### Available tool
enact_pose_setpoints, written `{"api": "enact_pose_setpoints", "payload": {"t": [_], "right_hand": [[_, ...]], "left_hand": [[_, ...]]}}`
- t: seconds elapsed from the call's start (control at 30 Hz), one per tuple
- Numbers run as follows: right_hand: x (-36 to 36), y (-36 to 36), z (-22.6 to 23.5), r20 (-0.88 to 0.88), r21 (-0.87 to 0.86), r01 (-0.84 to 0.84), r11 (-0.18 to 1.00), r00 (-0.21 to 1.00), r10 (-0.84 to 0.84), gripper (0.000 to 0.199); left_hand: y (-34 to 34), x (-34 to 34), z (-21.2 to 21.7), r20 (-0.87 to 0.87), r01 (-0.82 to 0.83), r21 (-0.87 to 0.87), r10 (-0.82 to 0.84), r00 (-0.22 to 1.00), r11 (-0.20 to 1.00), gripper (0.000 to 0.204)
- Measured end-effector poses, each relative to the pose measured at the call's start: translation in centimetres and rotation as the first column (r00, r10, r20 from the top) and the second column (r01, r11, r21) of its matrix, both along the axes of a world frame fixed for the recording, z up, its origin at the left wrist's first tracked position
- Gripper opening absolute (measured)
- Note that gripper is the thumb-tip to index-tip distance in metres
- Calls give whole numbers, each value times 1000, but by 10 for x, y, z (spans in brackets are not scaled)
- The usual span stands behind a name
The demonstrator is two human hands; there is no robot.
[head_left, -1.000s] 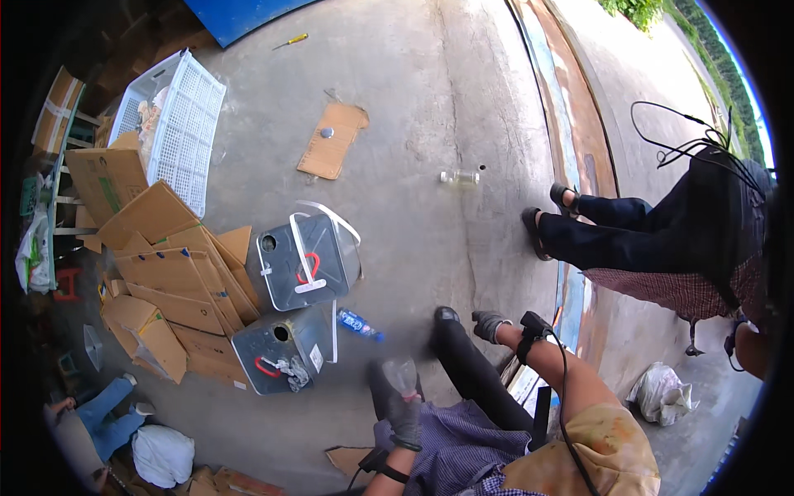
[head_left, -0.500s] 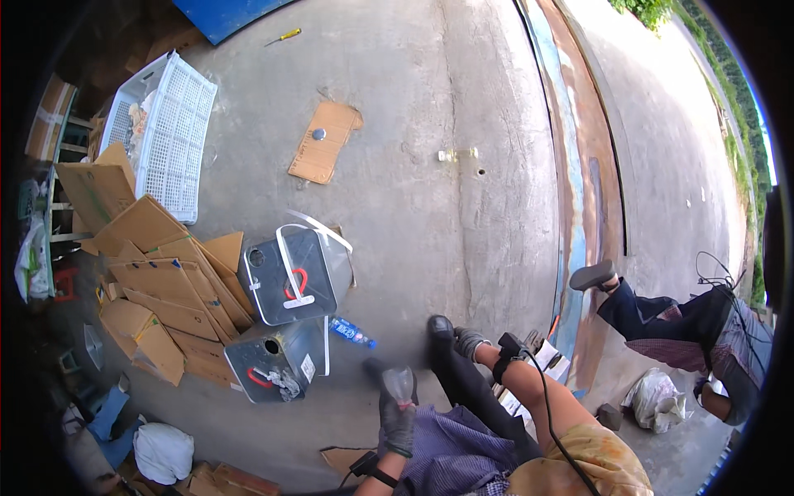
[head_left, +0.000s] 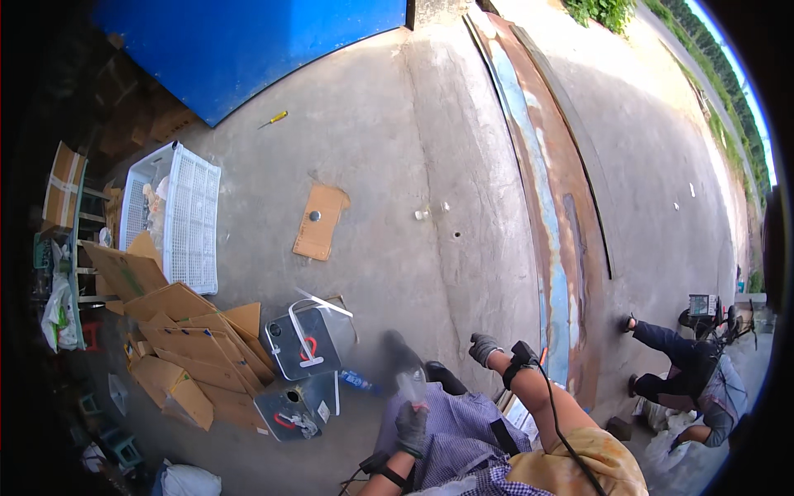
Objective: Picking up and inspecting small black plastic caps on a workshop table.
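My left hand (head_left: 411, 431), in a grey glove, is closed around a clear plastic, bottle-like thing (head_left: 410, 387) with a bit of red near the grip. It is held upright over my checked purple apron (head_left: 463, 426). My gloved right hand (head_left: 482, 350) is raised above the floor to the right, its fingers curled; whether anything small is in them is hidden. Beyond the left hand lie a blue-labelled bottle (head_left: 359, 381) and two dark square containers with white strap handles, the farther container (head_left: 308, 339) beside the nearer container (head_left: 285, 405).
Flattened cardboard boxes (head_left: 194, 347) are stacked at left, by a white plastic crate (head_left: 194, 223). A cardboard piece (head_left: 317, 236) with a round metal disc and a yellow-handled screwdriver (head_left: 275, 119) lie farther off. A metal threshold (head_left: 538, 207) crosses the right. Another person (head_left: 703, 372) bends over white plastic bags.
My view has tilted up, showing more of the blue door. My right hand has risen away from beside my shoe. One foot is blurred by motion. The left hand keeps its hold.
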State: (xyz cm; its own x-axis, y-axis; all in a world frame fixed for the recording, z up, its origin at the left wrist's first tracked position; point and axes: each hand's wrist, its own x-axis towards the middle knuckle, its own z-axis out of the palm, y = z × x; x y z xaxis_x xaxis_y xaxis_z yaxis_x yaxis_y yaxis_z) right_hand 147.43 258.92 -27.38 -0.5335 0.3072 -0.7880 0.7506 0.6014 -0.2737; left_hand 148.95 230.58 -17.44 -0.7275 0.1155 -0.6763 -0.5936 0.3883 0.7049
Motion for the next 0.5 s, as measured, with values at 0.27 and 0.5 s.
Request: {"api": "enact_pose_setpoints", "payload": {"t": [0.27,0.5], "right_hand": [[-127,29,3,-5,93,51,994,999,-50,34],[-251,64,-57,-100,197,-144,970,981,165,36]], "left_hand": [[23,-132,-51,-43,287,-85,-291,956,954,29],[18,-217,-101,-112,222,-104,-233,966,970,29]]}}
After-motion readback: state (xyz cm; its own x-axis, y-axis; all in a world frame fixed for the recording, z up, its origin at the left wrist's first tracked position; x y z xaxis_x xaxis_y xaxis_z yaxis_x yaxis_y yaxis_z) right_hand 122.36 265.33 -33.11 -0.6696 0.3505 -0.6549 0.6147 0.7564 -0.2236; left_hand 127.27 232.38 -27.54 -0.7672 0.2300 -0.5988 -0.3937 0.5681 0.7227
